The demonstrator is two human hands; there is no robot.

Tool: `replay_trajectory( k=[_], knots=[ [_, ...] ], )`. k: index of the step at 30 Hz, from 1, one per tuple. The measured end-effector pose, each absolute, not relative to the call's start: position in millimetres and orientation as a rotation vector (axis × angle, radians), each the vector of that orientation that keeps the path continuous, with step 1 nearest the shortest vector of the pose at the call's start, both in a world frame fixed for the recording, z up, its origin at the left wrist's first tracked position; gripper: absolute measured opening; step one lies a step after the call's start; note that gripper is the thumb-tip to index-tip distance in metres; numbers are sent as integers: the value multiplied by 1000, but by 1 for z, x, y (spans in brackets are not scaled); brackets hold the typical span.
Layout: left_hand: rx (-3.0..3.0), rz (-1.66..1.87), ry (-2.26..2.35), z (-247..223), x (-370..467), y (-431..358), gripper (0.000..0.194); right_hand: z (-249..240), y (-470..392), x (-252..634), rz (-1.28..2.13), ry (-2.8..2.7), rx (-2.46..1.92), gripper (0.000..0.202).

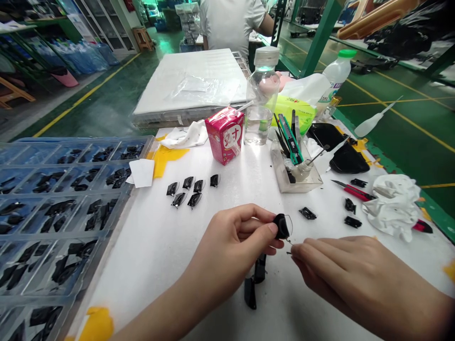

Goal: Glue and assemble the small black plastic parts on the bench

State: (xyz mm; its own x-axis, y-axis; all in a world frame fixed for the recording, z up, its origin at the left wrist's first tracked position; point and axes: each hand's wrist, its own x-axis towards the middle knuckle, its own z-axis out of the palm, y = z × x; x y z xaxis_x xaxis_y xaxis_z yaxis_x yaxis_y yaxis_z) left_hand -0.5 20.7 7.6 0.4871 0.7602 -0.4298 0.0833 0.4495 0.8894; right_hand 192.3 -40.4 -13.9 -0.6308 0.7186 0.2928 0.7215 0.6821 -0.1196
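My left hand [236, 239] pinches a small black plastic part [281, 226] between thumb and fingers. A thin, clear, curved edge stands out on the part's right side. Close by on the right, my right hand [341, 267] has its fingertips pressed together at the part's lower corner. Something small and thin pokes from those fingertips, too fine to name. Below the left hand, more black pieces [250, 293] lie on the white tabletop [149, 265], partly hidden by the fingers. Several similar black parts with clear edges [194, 200] lie in loose rows beyond my left hand.
A compartment tray [121, 208] of black pieces fills the left side. Behind stand a red drink carton [224, 135], a clear bottle [262, 104] and a tool box [300, 182]. A red-handled tool [355, 191] and white gloves [387, 203] lie right. A person [229, 23] sits beyond.
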Motion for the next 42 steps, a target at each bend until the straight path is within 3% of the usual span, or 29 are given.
replay_trajectory(
  k=[3,10,23,29,36,42],
  knots=[
    [1033,509,997,7,-1,21,7,-16,-42,193,-53,-2593,-1161,19],
    [1022,498,977,7,-1,21,7,-24,-46,187,278,-2729,-1165,25],
    [1040,506,1026,8,-1,21,4,-23,-40,183,462,-2658,-1095,29],
    [1149,505,1026,5,-3,25,6,-28,-39,180,386,-2680,-1055,25],
    [1846,609,1604,-5,-37,66,18,-32,-41,187,294,-2719,-1095,31],
    [2034,396,1775,-6,-48,75,22,-34,-39,192,239,-2735,-1170,35]
  ],
)
